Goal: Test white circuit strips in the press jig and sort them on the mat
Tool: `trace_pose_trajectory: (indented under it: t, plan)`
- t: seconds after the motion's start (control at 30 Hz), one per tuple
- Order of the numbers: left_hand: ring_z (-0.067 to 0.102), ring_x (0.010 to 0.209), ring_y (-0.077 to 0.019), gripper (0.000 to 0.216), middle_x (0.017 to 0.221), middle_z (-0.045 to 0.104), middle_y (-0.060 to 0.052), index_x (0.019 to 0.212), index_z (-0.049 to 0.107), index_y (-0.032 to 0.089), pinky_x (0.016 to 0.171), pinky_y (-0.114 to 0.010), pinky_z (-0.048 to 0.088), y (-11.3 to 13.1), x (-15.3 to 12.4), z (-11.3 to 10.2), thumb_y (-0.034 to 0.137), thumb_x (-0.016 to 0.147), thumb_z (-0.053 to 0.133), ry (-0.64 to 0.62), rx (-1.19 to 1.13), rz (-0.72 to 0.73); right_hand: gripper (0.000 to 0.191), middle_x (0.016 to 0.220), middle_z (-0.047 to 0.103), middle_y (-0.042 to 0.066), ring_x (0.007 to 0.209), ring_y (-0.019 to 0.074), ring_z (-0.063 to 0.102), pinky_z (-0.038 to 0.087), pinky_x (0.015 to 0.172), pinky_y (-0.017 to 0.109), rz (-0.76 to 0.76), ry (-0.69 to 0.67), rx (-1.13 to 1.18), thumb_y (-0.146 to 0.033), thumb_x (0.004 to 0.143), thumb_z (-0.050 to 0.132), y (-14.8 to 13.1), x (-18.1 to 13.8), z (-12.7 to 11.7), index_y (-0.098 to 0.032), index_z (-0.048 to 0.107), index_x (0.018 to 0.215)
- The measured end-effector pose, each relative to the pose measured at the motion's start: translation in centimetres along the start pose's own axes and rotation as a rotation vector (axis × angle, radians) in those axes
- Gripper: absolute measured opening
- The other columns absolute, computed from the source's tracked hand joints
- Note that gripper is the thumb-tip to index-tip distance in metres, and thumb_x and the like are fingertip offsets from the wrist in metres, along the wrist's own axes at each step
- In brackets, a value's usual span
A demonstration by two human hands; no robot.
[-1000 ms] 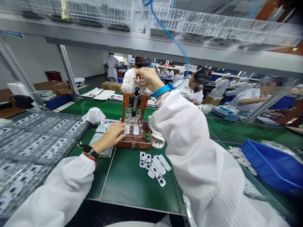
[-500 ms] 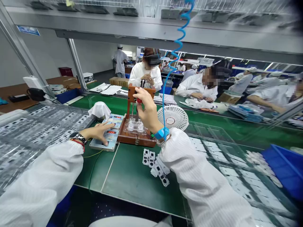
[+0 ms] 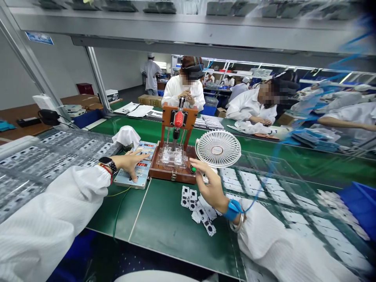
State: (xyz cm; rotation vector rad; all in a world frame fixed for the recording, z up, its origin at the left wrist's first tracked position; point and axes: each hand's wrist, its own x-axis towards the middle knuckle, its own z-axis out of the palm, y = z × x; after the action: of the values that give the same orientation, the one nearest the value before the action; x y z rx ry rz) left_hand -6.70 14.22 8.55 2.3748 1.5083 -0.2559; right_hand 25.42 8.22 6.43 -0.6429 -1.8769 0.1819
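A brown lever press fixture [image 3: 173, 164] with a red handle [image 3: 178, 118] stands on the green mat; the handle is down. My left hand [image 3: 130, 161] lies flat with fingers spread on a small meter box [image 3: 138, 172] that shows red digits. My right hand [image 3: 208, 184] has its fingers apart, a fingertip at the green button [image 3: 193, 169] on the fixture's right corner. It holds nothing. Several small white circuit boards [image 3: 197, 207] lie on the mat beneath my right wrist, which wears a blue strap [image 3: 233, 209].
A small white fan [image 3: 217, 149] stands right of the fixture. Clear trays of parts [image 3: 38, 156] fill the left side, more trays [image 3: 264, 188] the right. A blue bin [image 3: 360, 205] sits far right. A white cloth [image 3: 126, 136] lies behind the meter. Other workers sit across the bench.
My right hand let go of the red handle after pulling it down and dropped to the fixture's green button. My left hand moved from the fixture onto the meter box.
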Motion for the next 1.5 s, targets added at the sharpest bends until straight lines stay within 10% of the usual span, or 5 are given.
trace_pose_trajectory:
  t: [0.3,0.5,0.73,1.5]
  plan:
    - [0.027,0.137,-0.0363,0.090,0.134,0.052,-0.019,0.126,0.054,0.016,0.111,-0.052,0.010,0.9,0.1,0.3,0.040,0.046,0.089,0.108,0.091,0.194,0.021,0.097,0.069,0.007,0.084,0.0189,0.068,0.056,0.078,0.036,0.425,0.094,0.157,-0.019,0.087,0.046,1.7,-3.8,0.0,-0.021,0.063,0.098]
    - [0.028,0.137,-0.0362,0.088,0.146,0.038,-0.016,0.131,0.051,0.019,0.109,-0.052,0.020,-0.1,-1.4,-0.7,0.032,0.052,0.088,0.150,0.029,0.101,0.011,0.075,0.067,0.004,0.063,0.0143,0.063,0.053,0.061,0.029,0.583,0.241,0.306,-0.021,0.081,0.051,2.4,-3.5,-0.2,-0.018,0.062,0.082]
    - [0.023,0.138,-0.0368,0.102,0.151,0.026,-0.018,0.139,0.038,0.017,0.105,-0.060,0.018,-3.4,-1.7,-0.5,0.032,0.051,0.087,0.102,-0.046,-0.024,0.014,0.072,0.066,0.003,0.061,0.0137,0.062,0.052,0.062,0.029,0.588,0.199,0.248,-0.022,0.079,0.049,2.7,-3.4,-0.1,-0.017,0.062,0.077]
    - [0.032,0.136,-0.0314,0.106,0.149,0.034,-0.013,0.140,0.035,0.013,0.111,-0.046,0.025,-3.4,-0.6,-0.3,0.023,0.048,0.087,0.040,-0.153,0.019,0.015,0.071,0.067,0.005,0.060,0.0171,0.063,0.053,0.060,0.030,0.613,0.094,0.169,-0.024,0.076,0.050,3.5,-4.1,-0.2,-0.018,0.064,0.074]
